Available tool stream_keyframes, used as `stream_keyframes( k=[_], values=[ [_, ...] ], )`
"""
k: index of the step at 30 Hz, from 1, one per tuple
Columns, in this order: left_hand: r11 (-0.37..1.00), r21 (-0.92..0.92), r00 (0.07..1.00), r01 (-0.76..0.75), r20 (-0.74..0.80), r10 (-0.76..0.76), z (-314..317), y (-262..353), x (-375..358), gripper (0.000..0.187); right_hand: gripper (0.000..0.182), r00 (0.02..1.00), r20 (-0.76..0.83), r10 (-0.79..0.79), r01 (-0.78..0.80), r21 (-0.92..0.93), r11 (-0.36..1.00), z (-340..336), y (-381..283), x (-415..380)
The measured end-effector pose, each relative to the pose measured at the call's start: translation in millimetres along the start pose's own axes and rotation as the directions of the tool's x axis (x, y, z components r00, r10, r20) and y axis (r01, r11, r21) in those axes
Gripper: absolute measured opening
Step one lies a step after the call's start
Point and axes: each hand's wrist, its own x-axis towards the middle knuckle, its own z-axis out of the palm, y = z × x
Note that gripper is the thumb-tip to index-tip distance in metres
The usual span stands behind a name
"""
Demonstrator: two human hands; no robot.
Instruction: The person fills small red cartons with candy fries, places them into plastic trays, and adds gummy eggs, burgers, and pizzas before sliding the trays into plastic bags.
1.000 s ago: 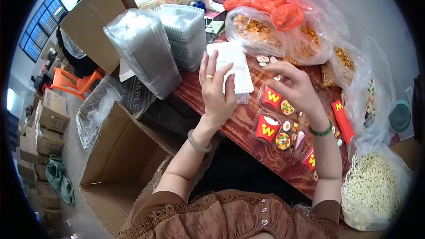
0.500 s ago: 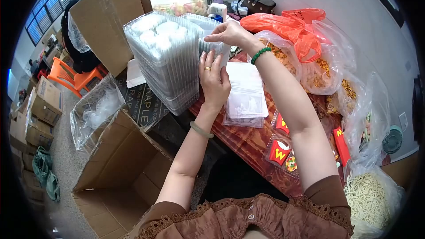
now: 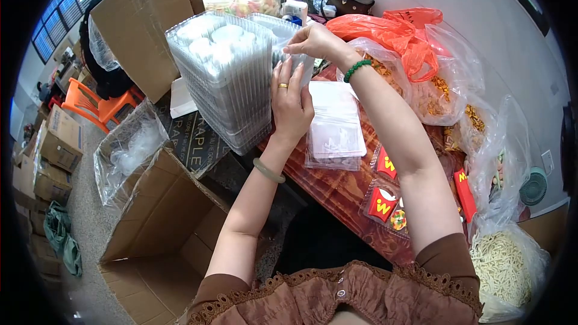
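A tall stack of clear plastic blister trays (image 3: 226, 84) stands on the left end of the table, with a second stack of clear trays (image 3: 268, 23) behind it. My left hand (image 3: 291, 102), wearing a ring, lies with fingers stretched upward against the trays' right side. Just above it, my right hand (image 3: 316, 43) pinches the edge of a clear plastic tray between thumb and fingers. Below the hands lies a pile of white cards in clear sleeves (image 3: 337, 123). Flat packs with red fries-box pieces (image 3: 382, 203) sit near my right forearm.
An open cardboard box (image 3: 162, 229) stands at my left. Along the wall are an orange-red plastic bag (image 3: 385, 33), clear bags of small orange pieces (image 3: 436, 96) and a bag of pale sticks (image 3: 500, 265). A dark handbag (image 3: 351, 1) sits at the back.
Both hands stay at the trays, the right one shifting slightly. The whole view has moved a little.
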Motion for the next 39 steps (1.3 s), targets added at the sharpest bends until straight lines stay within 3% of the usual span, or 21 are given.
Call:
stream_keyframes(
  k=[3,8,10,12,14,15,18,19,21,23,25,27,29,30,31,33,34,36,38,39],
  values=[
    [0.997,0.068,0.998,0.026,0.052,-0.030,-1,4,8,0.046,0.023,0.986,0.107,-0.128,0.163,-0.439,0.884,-5,-22,-4],
    [0.970,0.236,0.988,0.063,0.122,-0.094,-4,14,13,0.052,0.024,0.984,0.176,-0.034,0.124,-0.527,0.841,-6,-37,-12],
    [0.949,0.305,0.982,0.083,0.136,-0.129,-7,17,15,0.054,0.023,0.977,0.161,-0.137,0.199,-0.479,0.855,-1,-32,-14],
    [0.910,0.410,0.969,0.062,0.195,-0.154,-9,18,15,0.058,0.022,0.981,0.136,-0.138,0.186,-0.454,0.871,3,-29,-23],
    [0.905,0.418,0.957,0.080,0.223,-0.187,-13,21,17,0.058,0.018,0.970,-0.040,-0.239,0.188,-0.498,0.846,9,-29,-33],
    [0.900,0.425,0.942,0.095,0.254,-0.220,-14,23,18,0.059,0.018,0.970,-0.040,-0.241,0.189,-0.499,0.846,11,-29,-37],
    [0.907,0.405,0.932,0.111,0.276,-0.237,-19,28,22,0.062,0.010,0.830,-0.250,-0.499,0.247,-0.638,0.730,12,-28,-50],
    [0.911,0.399,0.932,0.106,0.279,-0.231,-19,26,22,0.062,0.010,0.803,-0.292,-0.519,0.249,-0.627,0.738,6,-27,-55],
    [0.996,0.047,0.994,0.072,0.079,-0.076,-20,21,21,0.069,0.009,0.768,-0.333,-0.547,0.284,-0.588,0.757,-21,-36,-83],
    [0.898,-0.311,0.950,0.311,0.090,-0.298,-40,43,30,0.080,0.011,0.918,-0.194,-0.345,0.288,-0.269,0.919,-63,-52,-131],
    [0.633,-0.667,0.881,0.394,0.078,-0.467,-48,52,36,0.090,0.012,0.897,0.045,-0.440,0.440,0.008,0.898,-99,-43,-177],
    [0.538,-0.735,0.873,0.413,0.151,-0.463,-52,53,40,0.097,0.013,0.935,0.304,-0.185,0.136,0.175,0.975,-127,-58,-236],
    [0.480,-0.719,0.858,0.502,0.345,-0.380,-49,51,37,0.094,0.016,0.942,0.325,-0.081,0.025,0.173,0.985,-139,-48,-280],
    [0.466,-0.701,0.842,0.540,0.453,-0.295,-46,53,33,0.091,0.017,0.922,0.386,0.006,-0.112,0.253,0.961,-141,-43,-299],
    [0.241,-0.760,0.795,0.603,0.597,-0.106,-43,62,29,0.066,0.018,0.889,0.451,0.077,-0.243,0.324,0.914,-143,-37,-318],
    [0.005,-0.512,0.507,0.859,0.852,0.132,-36,68,4,0.038,0.019,0.870,0.469,0.155,-0.327,0.312,0.892,-142,-10,-344],
    [-0.025,-0.432,0.433,0.901,0.896,0.097,-31,81,-11,0.021,0.020,0.869,0.456,0.193,-0.363,0.320,0.875,-138,1,-355],
    [-0.030,-0.286,0.286,0.958,0.958,-0.003,-16,89,-47,0.017,0.024,0.873,0.436,0.217,-0.376,0.320,0.869,-123,41,-376],
    [-0.137,-0.125,0.104,0.983,0.983,-0.154,-6,109,-72,0.017,0.031,0.935,0.111,0.336,-0.354,0.298,0.887,-102,68,-393],
    [-0.163,-0.077,0.047,0.984,0.983,-0.180,-3,121,-85,0.018,0.061,0.908,0.035,0.418,-0.419,0.127,0.899,-94,72,-401]
  ],
)
